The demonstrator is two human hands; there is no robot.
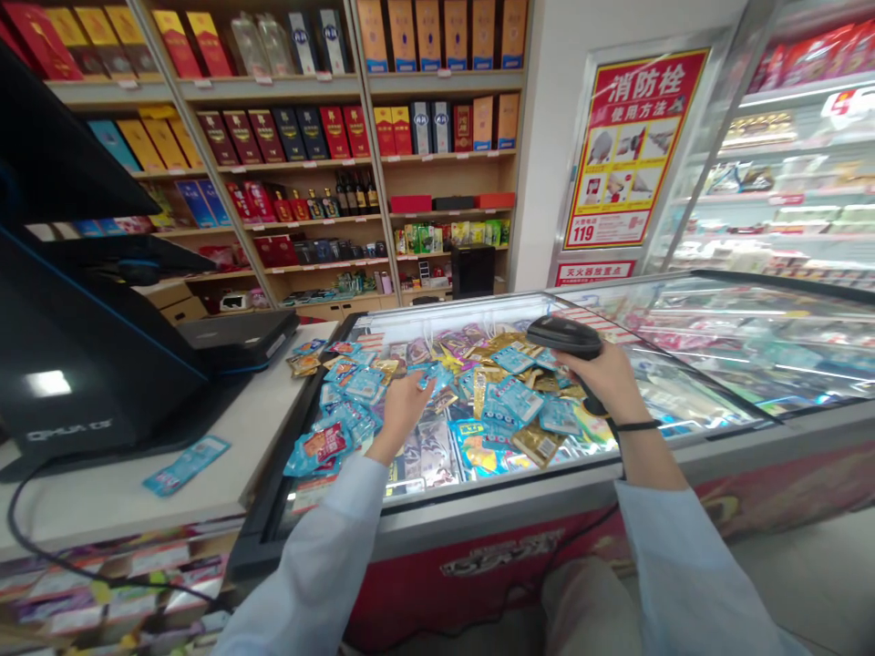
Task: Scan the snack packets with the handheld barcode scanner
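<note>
My right hand (612, 378) is wrapped round the handle of a black barcode scanner (564, 337), its head pointing left over the freezer's glass top. A blue snack packet (436, 374) shows at the fingertips of my left hand (408, 399), whose fingers are closed against it. Many small packets lie on the glass: a heap of blue packets (359, 383) to the left of my left hand, and blue packets (516, 399) mixed with gold packets (539, 443) below the scanner. A blue packet with a red label (323, 445) rests at the near left corner.
On the left, a black checkout terminal (82, 364) stands on a white counter (273, 410), with one blue packet (186, 465) beside it. The chest freezer (492, 501) extends to the right. Shelves of boxes (287, 132) and a red poster (635, 146) are behind. A black cable (588, 524) hangs in front.
</note>
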